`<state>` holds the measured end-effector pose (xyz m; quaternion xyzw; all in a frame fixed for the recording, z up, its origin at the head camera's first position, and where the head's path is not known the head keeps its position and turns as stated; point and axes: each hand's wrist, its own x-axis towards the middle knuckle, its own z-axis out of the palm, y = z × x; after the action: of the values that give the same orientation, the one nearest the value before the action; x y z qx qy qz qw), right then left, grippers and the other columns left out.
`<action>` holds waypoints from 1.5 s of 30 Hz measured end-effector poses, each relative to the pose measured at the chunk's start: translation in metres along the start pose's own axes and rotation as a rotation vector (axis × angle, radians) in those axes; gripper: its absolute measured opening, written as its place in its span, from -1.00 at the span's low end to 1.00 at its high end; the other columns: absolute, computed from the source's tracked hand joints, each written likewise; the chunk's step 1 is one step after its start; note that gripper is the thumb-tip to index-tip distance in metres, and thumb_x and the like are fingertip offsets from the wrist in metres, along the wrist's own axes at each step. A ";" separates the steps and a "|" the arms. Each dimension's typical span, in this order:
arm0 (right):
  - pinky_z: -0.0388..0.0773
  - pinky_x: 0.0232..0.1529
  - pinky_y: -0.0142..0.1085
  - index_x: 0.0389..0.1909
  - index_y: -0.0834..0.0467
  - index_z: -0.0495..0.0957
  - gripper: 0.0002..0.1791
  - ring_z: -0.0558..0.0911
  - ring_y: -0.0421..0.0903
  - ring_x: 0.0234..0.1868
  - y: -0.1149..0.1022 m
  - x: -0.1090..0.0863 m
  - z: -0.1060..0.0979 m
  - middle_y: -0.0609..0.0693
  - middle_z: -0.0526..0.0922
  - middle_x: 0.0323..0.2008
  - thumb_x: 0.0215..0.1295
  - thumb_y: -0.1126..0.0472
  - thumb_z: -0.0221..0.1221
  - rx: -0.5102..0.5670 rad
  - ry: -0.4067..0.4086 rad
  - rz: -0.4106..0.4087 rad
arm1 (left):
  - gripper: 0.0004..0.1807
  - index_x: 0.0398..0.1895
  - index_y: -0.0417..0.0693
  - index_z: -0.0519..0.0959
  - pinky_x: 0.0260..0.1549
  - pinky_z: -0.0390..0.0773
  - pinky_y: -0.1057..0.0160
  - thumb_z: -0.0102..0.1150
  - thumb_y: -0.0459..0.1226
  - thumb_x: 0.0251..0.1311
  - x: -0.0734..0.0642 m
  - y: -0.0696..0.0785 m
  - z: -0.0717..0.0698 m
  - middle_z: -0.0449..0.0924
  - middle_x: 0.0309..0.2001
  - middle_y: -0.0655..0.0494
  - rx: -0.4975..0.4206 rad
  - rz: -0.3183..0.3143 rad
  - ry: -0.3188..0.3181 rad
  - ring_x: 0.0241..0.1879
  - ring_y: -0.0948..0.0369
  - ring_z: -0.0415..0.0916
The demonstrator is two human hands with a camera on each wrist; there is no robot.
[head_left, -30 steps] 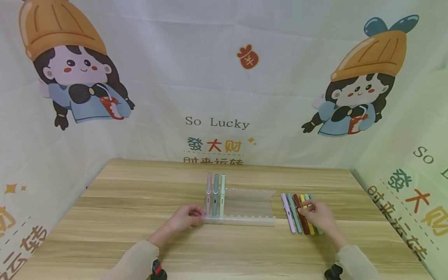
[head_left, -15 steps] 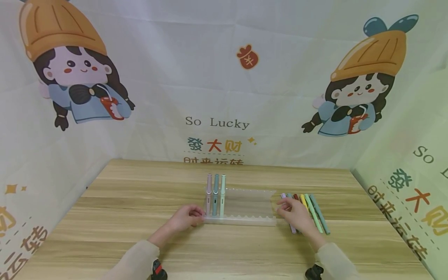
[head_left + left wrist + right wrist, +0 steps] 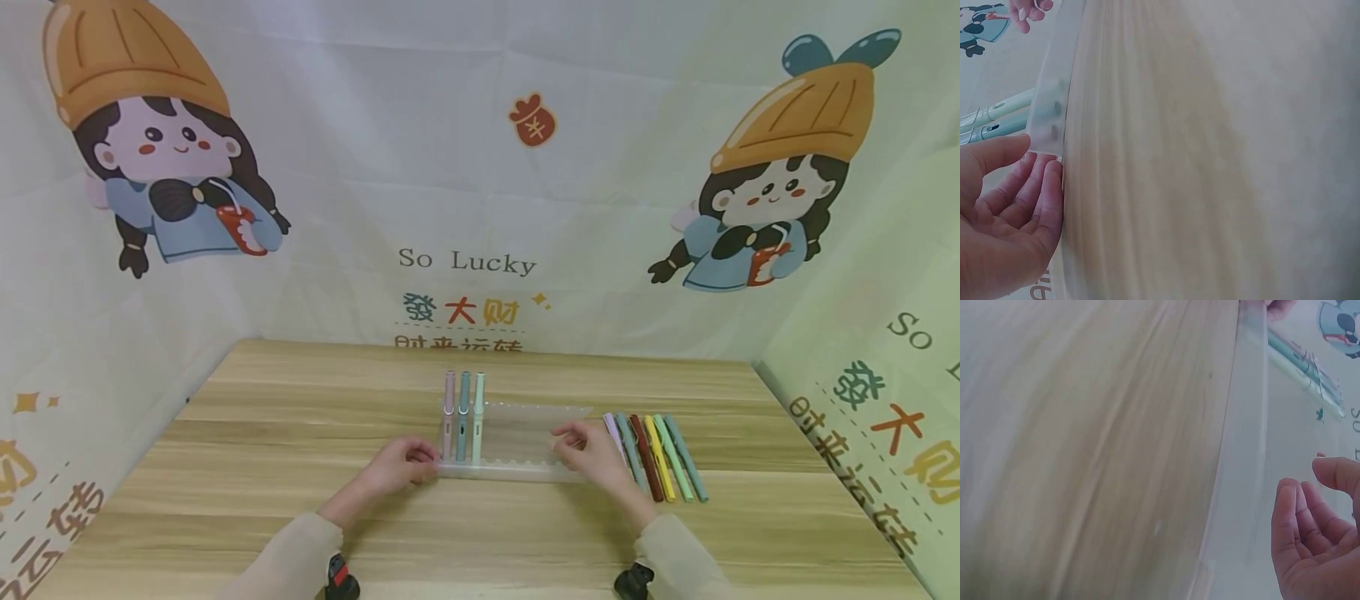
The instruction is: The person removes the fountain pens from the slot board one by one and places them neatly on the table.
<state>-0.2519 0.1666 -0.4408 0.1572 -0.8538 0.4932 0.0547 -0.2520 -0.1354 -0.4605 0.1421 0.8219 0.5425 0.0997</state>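
Pen stand (image 3: 517, 472): three pens (image 3: 464, 417) in, left side

Left hand (image 3: 403, 461) pinches stand's left end. Right hand (image 3: 596, 457) holds nothing, fingers loosely bent, near stand's right end. Six loose pens (image 3: 658, 458) lie side by side on bench (image 3: 450, 542), further right.

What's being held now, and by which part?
Left hand: the clear pen rack, by the left end of its front strip. Right hand: nothing.

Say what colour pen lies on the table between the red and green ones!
A yellow pen, clearest in the head view.
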 end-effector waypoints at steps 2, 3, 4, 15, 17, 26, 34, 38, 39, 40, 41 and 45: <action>0.50 -0.58 -0.38 -0.27 0.42 0.50 -0.80 0.52 -0.13 -0.56 -0.002 0.001 0.005 0.03 0.53 -0.54 0.04 0.44 0.11 0.011 -0.008 -0.022 | -0.84 -0.29 -0.37 0.46 -0.45 0.48 0.23 0.10 -0.44 0.04 0.001 0.000 0.000 0.43 -0.44 0.03 0.000 0.000 -0.002 -0.44 0.20 0.38; 0.49 -0.58 -0.38 -0.27 0.42 0.49 -0.80 0.52 -0.12 -0.56 -0.003 0.002 0.007 0.03 0.53 -0.54 0.04 0.44 0.11 0.021 -0.014 -0.024 | -0.84 -0.29 -0.37 0.46 -0.46 0.48 0.24 0.09 -0.45 0.04 0.001 -0.001 0.000 0.43 -0.44 0.03 0.000 0.001 -0.003 -0.44 0.21 0.38; 0.49 -0.58 -0.38 -0.27 0.42 0.49 -0.80 0.51 -0.12 -0.56 -0.005 0.003 0.009 0.04 0.53 -0.54 0.04 0.44 0.11 0.030 -0.021 -0.027 | -0.84 -0.30 -0.38 0.45 -0.46 0.48 0.24 0.09 -0.45 0.04 0.001 -0.001 0.000 0.43 -0.44 0.03 0.001 0.005 -0.005 -0.44 0.21 0.38; 0.44 -0.56 -0.44 -0.31 0.45 0.49 -0.83 0.52 -0.06 -0.51 -0.035 0.008 0.030 0.12 0.56 -0.50 0.02 0.48 0.13 0.065 -0.002 -0.068 | -0.84 -0.29 -0.40 0.44 -0.44 0.49 0.22 0.07 -0.46 0.05 -0.001 0.004 -0.001 0.43 -0.43 0.02 -0.004 0.019 -0.014 -0.43 0.20 0.39; 0.45 -0.55 -0.43 -0.30 0.42 0.50 -0.82 0.53 -0.04 -0.49 -0.035 0.010 0.035 0.12 0.57 -0.48 0.02 0.47 0.14 0.060 0.015 -0.047 | -0.84 -0.29 -0.40 0.44 -0.43 0.49 0.21 0.08 -0.46 0.05 -0.001 0.004 -0.001 0.43 -0.43 0.02 -0.003 0.023 -0.017 -0.43 0.20 0.39; 0.50 -0.34 -0.29 -0.18 0.44 0.44 -0.71 0.55 0.04 -0.32 -0.023 0.021 0.055 0.24 0.57 -0.33 0.06 0.40 0.15 0.167 0.026 0.009 | -0.85 -0.29 -0.39 0.45 -0.45 0.49 0.23 0.08 -0.46 0.05 0.000 0.001 0.000 0.44 -0.43 0.03 -0.005 0.017 -0.019 -0.43 0.20 0.39; 0.50 -0.26 -0.20 -0.14 0.50 0.38 -0.67 0.54 0.15 -0.26 -0.023 0.029 0.069 0.34 0.53 -0.29 0.05 0.44 0.15 0.286 0.020 0.033 | -0.83 -0.29 -0.41 0.44 -0.45 0.49 0.24 0.08 -0.46 0.04 0.000 0.001 -0.001 0.44 -0.42 0.02 -0.004 0.023 -0.020 -0.43 0.20 0.39; 0.50 -0.28 -0.21 -0.15 0.48 0.40 -0.68 0.54 0.14 -0.26 -0.025 0.030 0.076 0.32 0.54 -0.29 0.05 0.44 0.15 0.306 0.035 0.032 | -0.83 -0.29 -0.42 0.44 -0.46 0.49 0.23 0.08 -0.47 0.03 0.000 0.000 -0.001 0.44 -0.44 0.02 -0.007 0.040 -0.026 -0.44 0.20 0.39; 0.51 -0.28 -0.23 -0.14 0.46 0.40 -0.68 0.54 0.12 -0.25 -0.026 0.030 0.077 0.31 0.54 -0.29 0.06 0.43 0.15 0.306 0.039 0.033 | -0.83 -0.29 -0.43 0.44 -0.46 0.50 0.23 0.08 -0.47 0.03 0.000 0.000 -0.001 0.44 -0.44 0.02 -0.007 0.046 -0.028 -0.44 0.20 0.39; 0.51 -0.29 -0.25 -0.14 0.44 0.41 -0.68 0.55 0.11 -0.25 -0.027 0.030 0.078 0.29 0.55 -0.29 0.06 0.42 0.16 0.307 0.042 0.039 | -0.83 -0.30 -0.43 0.44 -0.46 0.50 0.22 0.08 -0.47 0.03 0.000 0.000 -0.001 0.44 -0.45 0.02 -0.008 0.052 -0.030 -0.45 0.20 0.39; 0.51 -0.29 -0.26 -0.13 0.42 0.42 -0.68 0.55 0.10 -0.25 -0.028 0.030 0.080 0.29 0.55 -0.28 0.06 0.42 0.16 0.310 0.045 0.040 | -0.83 -0.30 -0.44 0.44 -0.46 0.50 0.21 0.08 -0.47 0.03 0.000 0.000 -0.001 0.44 -0.45 0.02 -0.008 0.056 -0.032 -0.45 0.20 0.40; 0.51 -0.29 -0.27 -0.12 0.41 0.41 -0.67 0.55 0.10 -0.24 -0.030 0.031 0.084 0.29 0.56 -0.29 0.06 0.43 0.16 0.338 0.048 0.047 | -0.82 -0.30 -0.44 0.43 -0.45 0.50 0.18 0.08 -0.46 0.04 0.000 0.000 -0.002 0.44 -0.44 0.02 -0.008 0.058 -0.034 -0.44 0.19 0.39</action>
<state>-0.2659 0.0737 -0.4514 0.1323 -0.7608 0.6343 0.0361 -0.2529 -0.1370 -0.4603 0.1746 0.8136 0.5458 0.0987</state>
